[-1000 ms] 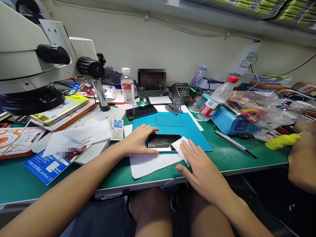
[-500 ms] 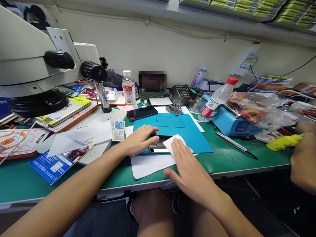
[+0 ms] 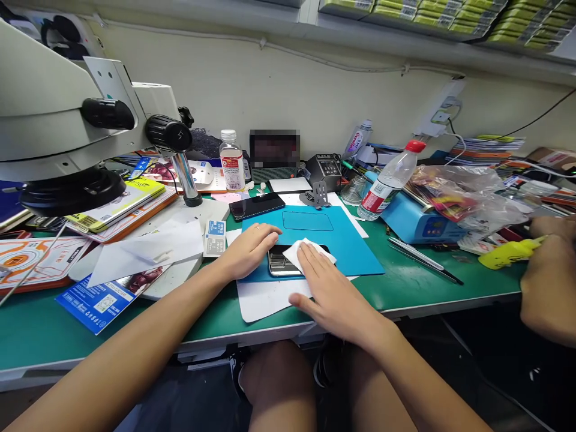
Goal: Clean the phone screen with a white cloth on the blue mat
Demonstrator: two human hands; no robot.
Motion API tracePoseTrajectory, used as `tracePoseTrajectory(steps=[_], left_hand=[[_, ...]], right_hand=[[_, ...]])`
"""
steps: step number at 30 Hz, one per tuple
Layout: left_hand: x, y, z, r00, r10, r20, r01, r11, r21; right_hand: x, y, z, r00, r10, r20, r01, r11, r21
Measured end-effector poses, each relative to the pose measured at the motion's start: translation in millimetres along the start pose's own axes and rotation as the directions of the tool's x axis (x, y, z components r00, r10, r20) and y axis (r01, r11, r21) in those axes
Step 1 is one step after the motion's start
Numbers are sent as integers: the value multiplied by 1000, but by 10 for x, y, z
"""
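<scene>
White tissue (image 3: 291, 253) pinned under right hand (image 3: 330, 294), fingers flat; apparently wiping smartphone (image 3: 280, 264). Left hand (image 3: 247, 251) (slack, empty) should steady it next.

Near the front edge of the bench (image 3: 27, 336), the right hand (image 3: 330, 288) lies flat on a white cloth (image 3: 293, 254) over a phone (image 3: 279, 263) on a blue mat (image 3: 357, 243). The left hand (image 3: 249, 249) is by the phone's left end, contact hard to tell. A red-capped bottle (image 3: 380, 193) stands nearer the back edge.
</scene>
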State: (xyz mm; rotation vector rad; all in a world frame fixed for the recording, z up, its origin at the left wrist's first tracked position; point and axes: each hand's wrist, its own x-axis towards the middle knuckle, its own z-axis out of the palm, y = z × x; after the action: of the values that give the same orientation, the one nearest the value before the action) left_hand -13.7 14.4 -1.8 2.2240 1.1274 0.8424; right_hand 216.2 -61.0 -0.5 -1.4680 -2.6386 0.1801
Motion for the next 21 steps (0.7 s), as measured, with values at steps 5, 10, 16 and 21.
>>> tracePoseTrajectory(steps=[5, 10, 16, 21], left_hand=[[24, 49, -36, 994, -43, -96, 41, 999, -17], [23, 61, -56, 981, -80, -179, 72, 996, -51], [5, 18, -44, 960, -140, -241, 114, 987, -117], [23, 35, -34, 964, -140, -228, 119, 988, -102]], right_hand=[[-287, -47, 21, 1000, -6, 25, 7, 999, -33], [159, -118, -65, 996, 34, 83, -37, 999, 35], [355, -317, -47, 997, -13, 76, 5, 995, 104], [67, -421, -31, 989, -112, 95, 102, 989, 108]])
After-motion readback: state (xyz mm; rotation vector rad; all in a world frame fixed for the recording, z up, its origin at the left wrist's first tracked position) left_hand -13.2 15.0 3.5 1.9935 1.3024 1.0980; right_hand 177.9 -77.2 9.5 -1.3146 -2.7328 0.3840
